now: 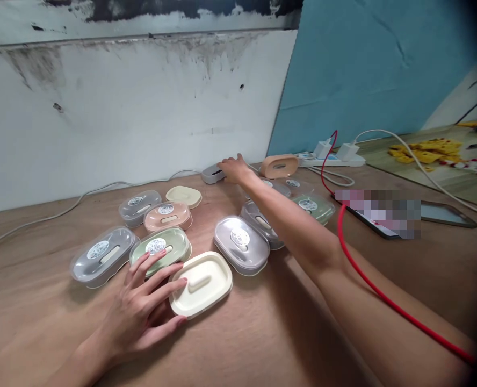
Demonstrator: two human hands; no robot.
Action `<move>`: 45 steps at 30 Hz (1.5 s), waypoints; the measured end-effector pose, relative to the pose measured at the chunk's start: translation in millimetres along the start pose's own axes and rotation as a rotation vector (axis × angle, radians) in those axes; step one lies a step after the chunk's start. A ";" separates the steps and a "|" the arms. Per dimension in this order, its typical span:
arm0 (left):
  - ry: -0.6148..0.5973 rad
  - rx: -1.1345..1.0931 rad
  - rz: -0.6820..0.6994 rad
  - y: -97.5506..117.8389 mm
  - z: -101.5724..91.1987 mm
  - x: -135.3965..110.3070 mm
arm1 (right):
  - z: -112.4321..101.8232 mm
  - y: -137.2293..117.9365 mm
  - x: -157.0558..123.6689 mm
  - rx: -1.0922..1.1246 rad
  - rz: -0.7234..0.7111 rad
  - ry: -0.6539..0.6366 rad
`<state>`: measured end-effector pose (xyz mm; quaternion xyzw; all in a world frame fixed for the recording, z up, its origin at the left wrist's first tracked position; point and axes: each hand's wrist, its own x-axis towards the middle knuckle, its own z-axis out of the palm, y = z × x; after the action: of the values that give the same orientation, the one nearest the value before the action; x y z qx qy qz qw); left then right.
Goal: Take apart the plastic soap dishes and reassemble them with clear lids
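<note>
My left hand (144, 301) lies with fingers spread over a cream oval plastic lid (216, 293) with a raised bar in its middle. Its upper fingers rest on a green oval soap box (176, 239) with a clear cover and a round label. Far off by the wall, my right hand (234, 169) has its fingers closed on the right end of a grey oval soap box part (211, 174) with a dark slot. The underside of that grip is hidden. Close to it, a peach box part (279, 166) stands on its side.
Several lidded boxes, such as a grey one (103, 257), a peach one (168, 216) and a lilac-grey one (241, 244), lie around my hands. A power strip (353, 160), a phone (367, 217) and a red cable (367, 282) are at right; the cable crosses above my right forearm.
</note>
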<state>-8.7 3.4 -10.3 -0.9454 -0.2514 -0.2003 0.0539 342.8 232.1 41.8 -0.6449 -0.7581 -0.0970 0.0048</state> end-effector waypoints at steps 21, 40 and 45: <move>-0.011 -0.102 -0.047 -3.9 -4.6 1.8 | -104.7 -81.2 -176.0 0.795 -0.769 -0.030; 0.259 -0.157 -0.078 -7.7 -9.7 -10.5 | -65.4 -121.5 -194.9 0.425 -0.859 -0.143; 0.213 -0.079 0.002 -4.9 -9.8 -9.1 | -61.5 -127.4 -199.1 0.442 -0.836 -0.164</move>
<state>-21.8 1.5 -5.0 -0.9204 -0.2350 -0.3096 0.0431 244.4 9.1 57.8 -0.2737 -0.9528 0.1239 0.0426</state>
